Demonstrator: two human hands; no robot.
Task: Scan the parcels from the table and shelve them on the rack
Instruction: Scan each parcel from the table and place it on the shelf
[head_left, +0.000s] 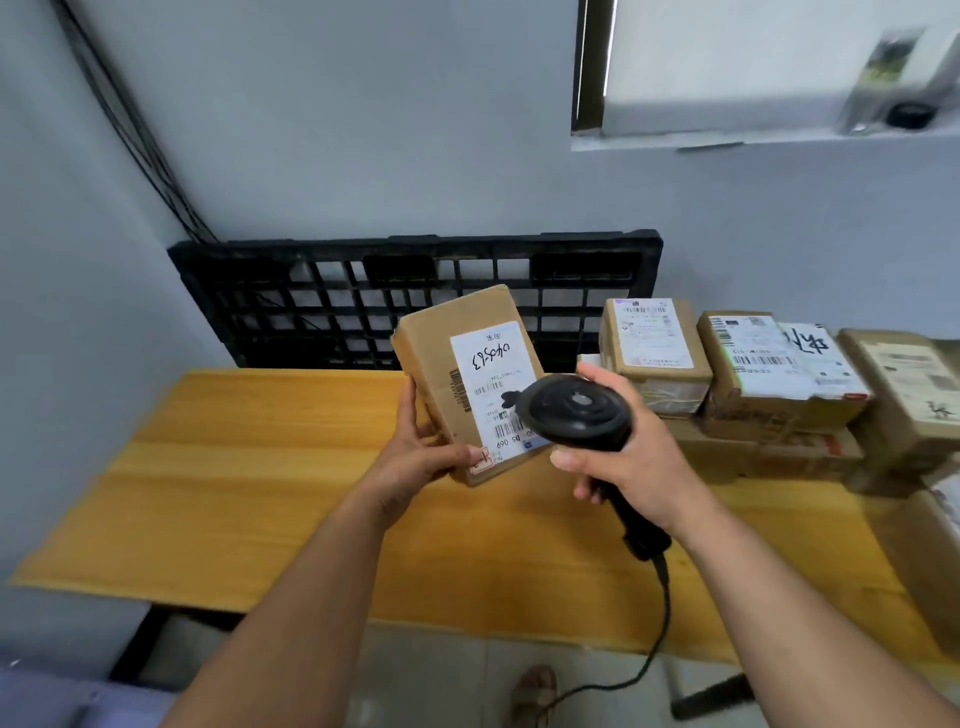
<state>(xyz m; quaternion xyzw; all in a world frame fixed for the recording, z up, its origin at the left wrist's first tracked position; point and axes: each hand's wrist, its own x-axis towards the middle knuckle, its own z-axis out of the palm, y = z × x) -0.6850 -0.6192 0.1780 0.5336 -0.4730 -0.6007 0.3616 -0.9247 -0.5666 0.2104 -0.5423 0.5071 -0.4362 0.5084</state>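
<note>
1. Left hand (415, 452) grips a small cardboard parcel (441, 374) by its lower left corner: thumb up the left edge, fingers wrapped behind. Parcel is held clear above the worktop (260, 467), tilted, label side toward the camera.
2. Right hand (628, 457) is closed round the grip of a black handheld scanner (576, 410). Scanner head sits just in front of the lower right of the shipping label (493, 389), covering part of the barcode area. Cable (657, 623) trails down off the front edge toward the floor.
3. Judged step: scanning this parcel. Whether a read has registered, cannot tell. Shelving not yet done; no rack in view.
4. Handling, parcel: held one-handed at a corner without sag, so it is probably light. Cardboard looks stiff, edges slightly crushed; matte surface should not slip. Best hold is across the short sides or at a corner away from the label, keeping fingers off the barcode.
5. Contents unknown, so treat as possibly fragile; no squeezing the flat faces.
6. Remaining stock: stacked parcels (753, 395) crowd the right end of the worktop, some two high, labels up. The lower boxes look larger and may need two hands.
7. Background: black plastic pallet (415, 296) stands on edge against the wall behind the worktop. Left part of the worktop carries nothing.
8. Risk: cable could snag on the worktop edge when turning away with a parcel.
</note>
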